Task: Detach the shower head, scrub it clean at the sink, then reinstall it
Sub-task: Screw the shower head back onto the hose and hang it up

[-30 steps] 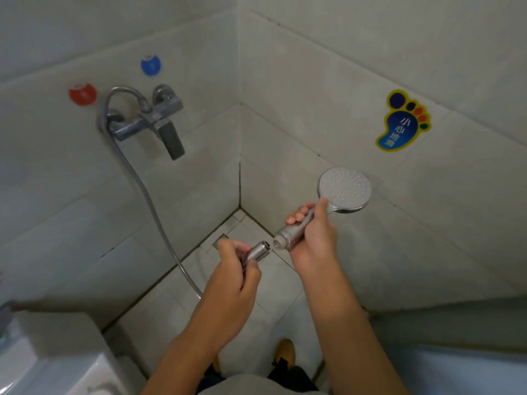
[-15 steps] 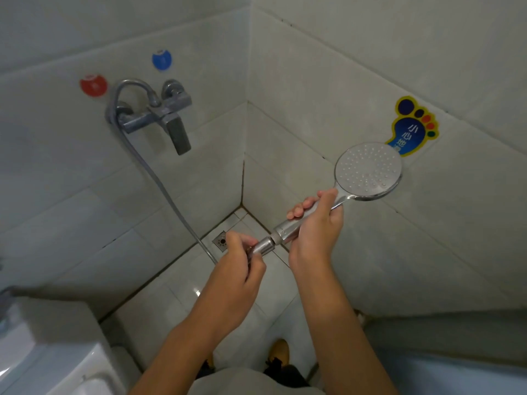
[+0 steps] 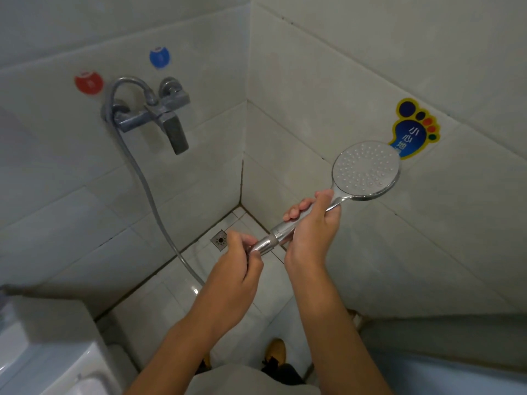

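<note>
While joined, apparently: one shower head in right hand's grip, one hose nut in left hand's pinch.

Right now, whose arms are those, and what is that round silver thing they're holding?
The picture comes from a small camera worn on a person's head, looking down, so the arms are that person's own. The round silver thing is a shower head. The right hand grips its handle. The left hand pinches the metal nut at the end of the hose, which meets the bottom of the handle. The hose runs up to the tap on the tiled wall. Below is the floor drain. On the right wall sits a foot-shaped sticker, and a white toilet shows at the bottom left.
</note>
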`<state>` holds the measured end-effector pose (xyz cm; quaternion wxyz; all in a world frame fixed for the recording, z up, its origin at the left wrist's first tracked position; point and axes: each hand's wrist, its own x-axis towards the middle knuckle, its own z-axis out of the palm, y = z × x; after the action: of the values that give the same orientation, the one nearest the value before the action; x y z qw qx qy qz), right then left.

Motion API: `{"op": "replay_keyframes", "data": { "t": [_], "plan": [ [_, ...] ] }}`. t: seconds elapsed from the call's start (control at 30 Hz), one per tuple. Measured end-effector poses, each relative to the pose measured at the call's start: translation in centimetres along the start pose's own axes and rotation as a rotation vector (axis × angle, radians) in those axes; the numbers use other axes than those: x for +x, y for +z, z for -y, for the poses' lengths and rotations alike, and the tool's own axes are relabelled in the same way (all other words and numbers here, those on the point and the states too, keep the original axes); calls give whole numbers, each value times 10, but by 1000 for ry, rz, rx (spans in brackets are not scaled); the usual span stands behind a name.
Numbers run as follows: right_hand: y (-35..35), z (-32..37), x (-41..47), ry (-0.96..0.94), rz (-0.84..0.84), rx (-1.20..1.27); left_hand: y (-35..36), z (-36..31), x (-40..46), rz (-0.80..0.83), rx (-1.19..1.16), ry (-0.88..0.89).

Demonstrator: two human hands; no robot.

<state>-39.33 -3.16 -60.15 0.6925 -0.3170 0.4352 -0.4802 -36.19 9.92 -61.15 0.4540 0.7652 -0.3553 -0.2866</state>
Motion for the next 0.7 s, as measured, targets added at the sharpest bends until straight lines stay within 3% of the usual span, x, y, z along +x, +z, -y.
{"op": "replay_keyframes", "data": {
  "t": [0.7],
  "plan": [
    [-2, -2, 11, 50, -56, 1, 6, 8, 15, -59, 143, 90]
  ]
}}
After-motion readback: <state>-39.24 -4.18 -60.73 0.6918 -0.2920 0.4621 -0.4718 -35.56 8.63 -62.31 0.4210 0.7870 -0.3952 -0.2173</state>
